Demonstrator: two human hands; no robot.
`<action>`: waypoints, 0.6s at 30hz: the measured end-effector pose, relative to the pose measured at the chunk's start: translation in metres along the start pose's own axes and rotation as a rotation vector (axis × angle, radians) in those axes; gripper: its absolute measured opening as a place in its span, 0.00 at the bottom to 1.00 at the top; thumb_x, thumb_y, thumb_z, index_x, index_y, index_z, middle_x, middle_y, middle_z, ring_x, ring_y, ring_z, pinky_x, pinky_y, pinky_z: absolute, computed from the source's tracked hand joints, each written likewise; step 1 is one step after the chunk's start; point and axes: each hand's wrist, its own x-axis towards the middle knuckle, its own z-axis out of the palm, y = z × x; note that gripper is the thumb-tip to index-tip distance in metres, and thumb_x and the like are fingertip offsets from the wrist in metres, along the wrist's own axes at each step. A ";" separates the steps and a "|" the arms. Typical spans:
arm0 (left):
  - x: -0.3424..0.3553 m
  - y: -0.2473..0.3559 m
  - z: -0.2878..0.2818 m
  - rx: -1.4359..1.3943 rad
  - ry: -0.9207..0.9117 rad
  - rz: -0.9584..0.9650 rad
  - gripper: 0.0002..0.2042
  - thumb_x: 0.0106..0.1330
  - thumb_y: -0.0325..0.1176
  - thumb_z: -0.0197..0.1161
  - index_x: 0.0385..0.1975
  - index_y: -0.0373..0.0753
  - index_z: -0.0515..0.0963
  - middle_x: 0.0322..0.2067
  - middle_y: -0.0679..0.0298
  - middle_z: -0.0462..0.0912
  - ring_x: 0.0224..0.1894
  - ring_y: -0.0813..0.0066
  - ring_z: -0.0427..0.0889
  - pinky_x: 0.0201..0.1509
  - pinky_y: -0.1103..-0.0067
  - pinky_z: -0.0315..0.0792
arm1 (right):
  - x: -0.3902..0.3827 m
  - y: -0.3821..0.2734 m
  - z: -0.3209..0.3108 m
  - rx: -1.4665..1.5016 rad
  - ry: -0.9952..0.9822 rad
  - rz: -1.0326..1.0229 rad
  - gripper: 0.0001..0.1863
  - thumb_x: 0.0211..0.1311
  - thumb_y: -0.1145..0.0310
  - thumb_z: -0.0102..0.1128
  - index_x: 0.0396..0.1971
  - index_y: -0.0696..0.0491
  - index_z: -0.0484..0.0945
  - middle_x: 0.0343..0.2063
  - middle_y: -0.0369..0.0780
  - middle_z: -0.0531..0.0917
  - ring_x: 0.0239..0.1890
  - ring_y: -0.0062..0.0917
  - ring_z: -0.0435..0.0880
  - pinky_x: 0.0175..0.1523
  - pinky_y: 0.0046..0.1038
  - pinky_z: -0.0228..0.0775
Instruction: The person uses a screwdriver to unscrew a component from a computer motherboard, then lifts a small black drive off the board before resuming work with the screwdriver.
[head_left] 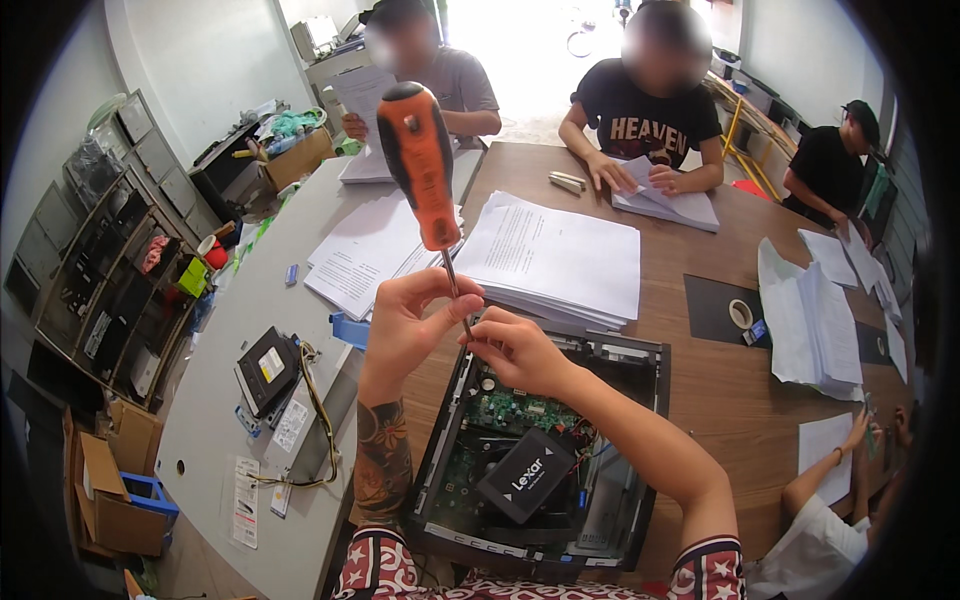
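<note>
An orange and black screwdriver (420,170) stands almost upright, handle on top. My left hand (412,318) is closed around its thin metal shaft with thumb and fingers. The fingers of my right hand (522,352) are pinched together at the lower tip of the shaft; whatever small thing they hold there is hidden. Both hands are above the far left corner of an open black computer case (655,440). Inside it lie a green circuit board (505,410) and, nearer me, a black flat solid-state drive (527,475) resting at a slant.
Left of the case are a power supply (300,425) with cables and a black optical drive (268,370). Paper stacks (550,250) lie just beyond the case. A tape roll (740,314) and a stapler (567,182) are on the table. Several people handle papers around it.
</note>
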 end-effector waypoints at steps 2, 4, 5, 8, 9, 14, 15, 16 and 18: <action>0.000 -0.001 -0.001 -0.010 -0.007 -0.001 0.07 0.60 0.24 0.70 0.35 0.30 0.83 0.33 0.61 0.86 0.39 0.79 0.83 0.47 0.80 0.76 | 0.000 0.001 0.000 0.023 -0.014 -0.005 0.06 0.62 0.77 0.63 0.39 0.59 0.79 0.33 0.39 0.79 0.28 0.22 0.80 0.31 0.24 0.71; 0.001 0.000 -0.001 -0.002 0.012 -0.017 0.06 0.61 0.24 0.70 0.35 0.30 0.83 0.34 0.61 0.86 0.39 0.79 0.83 0.47 0.80 0.76 | -0.001 0.000 -0.002 0.007 -0.049 0.033 0.07 0.63 0.78 0.62 0.40 0.60 0.79 0.35 0.39 0.79 0.30 0.22 0.80 0.32 0.23 0.70; 0.001 0.000 0.000 -0.001 0.012 -0.017 0.06 0.61 0.24 0.70 0.35 0.30 0.83 0.34 0.61 0.86 0.39 0.79 0.83 0.47 0.80 0.76 | -0.001 -0.001 -0.001 0.006 -0.048 0.033 0.07 0.63 0.78 0.62 0.40 0.60 0.79 0.35 0.39 0.79 0.30 0.22 0.80 0.32 0.23 0.70; 0.001 -0.002 0.001 -0.005 0.031 -0.021 0.07 0.61 0.24 0.69 0.37 0.30 0.83 0.35 0.60 0.87 0.39 0.77 0.84 0.47 0.80 0.76 | 0.001 -0.004 0.001 0.046 0.013 0.078 0.06 0.62 0.71 0.65 0.35 0.57 0.80 0.29 0.39 0.74 0.25 0.28 0.77 0.33 0.30 0.69; 0.001 -0.001 0.002 -0.017 0.037 -0.014 0.07 0.61 0.23 0.69 0.37 0.30 0.83 0.35 0.60 0.87 0.40 0.77 0.84 0.47 0.80 0.76 | 0.001 -0.005 0.001 0.001 0.017 0.106 0.07 0.61 0.70 0.66 0.33 0.57 0.79 0.28 0.39 0.74 0.25 0.28 0.76 0.32 0.29 0.69; 0.003 -0.002 0.008 -0.035 0.037 0.020 0.09 0.61 0.22 0.69 0.40 0.29 0.82 0.34 0.59 0.86 0.37 0.75 0.85 0.46 0.80 0.77 | 0.000 -0.006 0.001 -0.084 0.064 0.163 0.11 0.59 0.69 0.69 0.27 0.56 0.74 0.26 0.38 0.72 0.23 0.28 0.75 0.31 0.29 0.67; 0.002 0.002 0.011 -0.039 0.056 0.001 0.09 0.61 0.22 0.69 0.39 0.29 0.82 0.34 0.60 0.86 0.38 0.76 0.84 0.45 0.80 0.77 | 0.001 -0.007 0.002 -0.081 0.067 0.169 0.11 0.59 0.69 0.69 0.27 0.56 0.74 0.26 0.38 0.72 0.23 0.28 0.74 0.30 0.29 0.67; 0.002 0.004 0.011 -0.042 0.075 -0.018 0.08 0.60 0.22 0.70 0.39 0.30 0.82 0.33 0.61 0.85 0.38 0.76 0.84 0.44 0.81 0.76 | 0.001 -0.008 0.003 -0.077 0.070 0.174 0.11 0.59 0.70 0.69 0.27 0.56 0.74 0.26 0.38 0.71 0.23 0.27 0.74 0.30 0.29 0.66; 0.003 0.003 0.008 -0.012 0.079 0.001 0.08 0.60 0.23 0.70 0.38 0.31 0.81 0.33 0.62 0.85 0.38 0.77 0.84 0.45 0.80 0.76 | 0.001 -0.010 0.002 -0.043 0.066 0.162 0.10 0.59 0.70 0.68 0.27 0.57 0.74 0.26 0.38 0.71 0.23 0.27 0.74 0.30 0.29 0.66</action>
